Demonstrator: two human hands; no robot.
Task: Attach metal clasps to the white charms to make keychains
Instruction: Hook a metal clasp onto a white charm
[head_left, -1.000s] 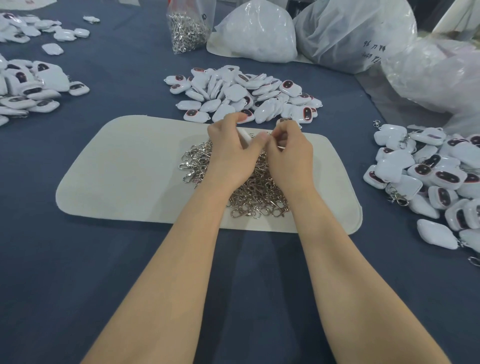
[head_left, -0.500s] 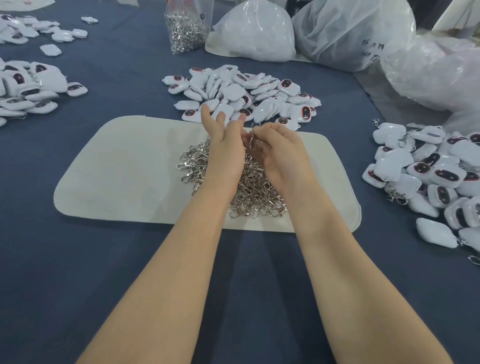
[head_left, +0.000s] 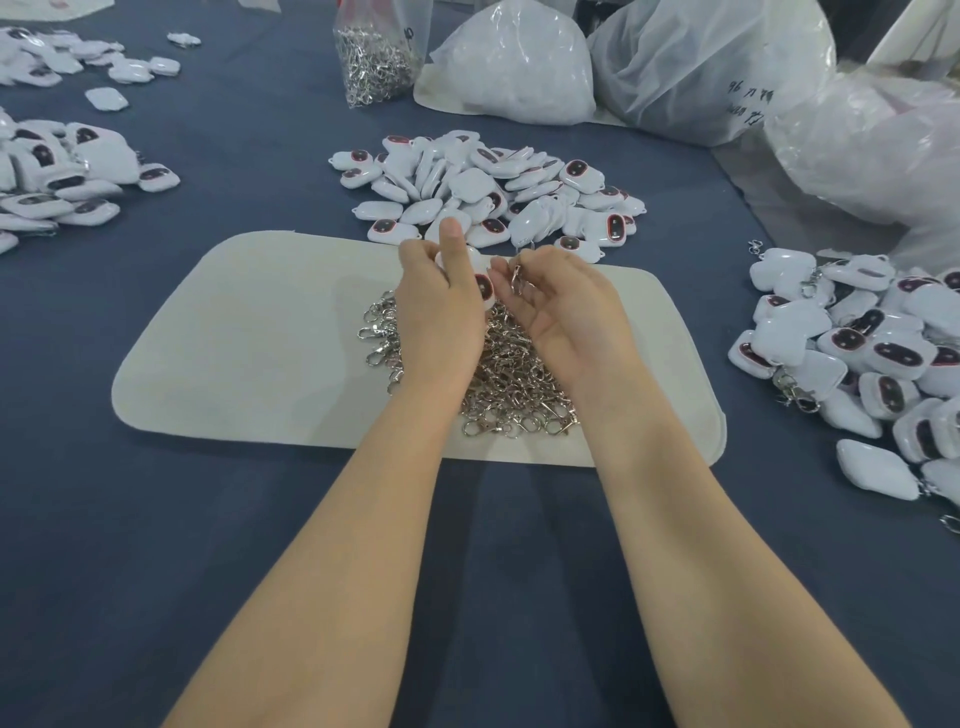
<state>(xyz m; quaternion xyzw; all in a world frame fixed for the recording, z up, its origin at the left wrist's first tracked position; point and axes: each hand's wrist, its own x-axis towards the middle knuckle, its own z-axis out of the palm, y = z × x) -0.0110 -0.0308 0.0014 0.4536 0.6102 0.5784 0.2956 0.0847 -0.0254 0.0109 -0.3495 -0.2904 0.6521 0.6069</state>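
My left hand (head_left: 441, 306) holds a white charm (head_left: 480, 283) with a dark oval window, fingers curled round it. My right hand (head_left: 561, 306) pinches a metal clasp (head_left: 516, 273) right beside that charm. Both hands hover over a heap of silver clasps (head_left: 498, 374) lying on a cream mat (head_left: 249, 338). Just beyond the mat sits a pile of loose white charms (head_left: 493, 192).
A pile of charms with clasps on them (head_left: 862, 353) lies at the right. More white charms (head_left: 57, 166) are at the left. A clear bag of clasps (head_left: 374, 57) and large white plastic bags (head_left: 701, 67) stand at the back on the blue cloth.
The hands came apart from a joined grip. My left hand now holds a charm with its dark window showing, and my right hand holds a clasp up next to it.
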